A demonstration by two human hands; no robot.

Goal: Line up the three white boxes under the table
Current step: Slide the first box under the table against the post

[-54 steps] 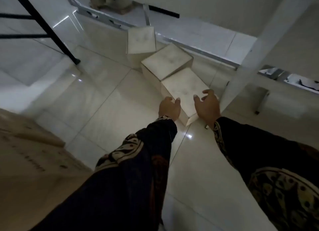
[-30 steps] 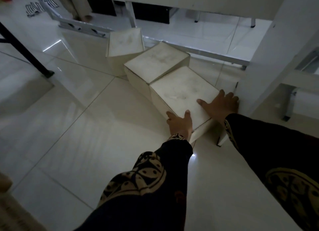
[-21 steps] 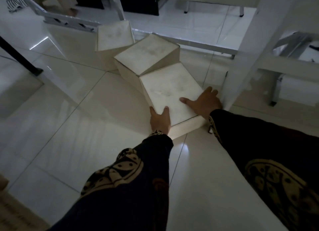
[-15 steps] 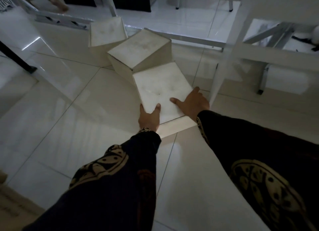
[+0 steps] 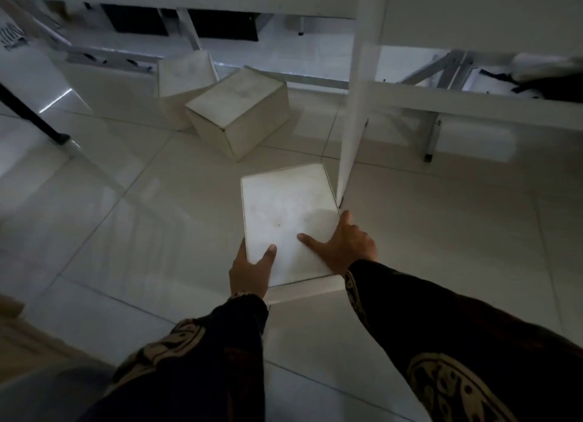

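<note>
Both hands are on the nearest white box (image 5: 284, 213), which sits on the tiled floor (image 5: 126, 232) just beside the white worktop leg (image 5: 353, 121). The left hand (image 5: 250, 271) clasps its near left corner, thumb over the top and fingers down the side. The right hand (image 5: 344, 248) grips the near right edge, thumb spread across the top. The middle white box (image 5: 236, 112) stands well apart, turned at an angle under the worktop. The far white box (image 5: 184, 74) is just behind it, seemingly touching it. Dark patterned sleeves (image 5: 441, 342) cover both arms. The three boxes do not form a row.
</note>
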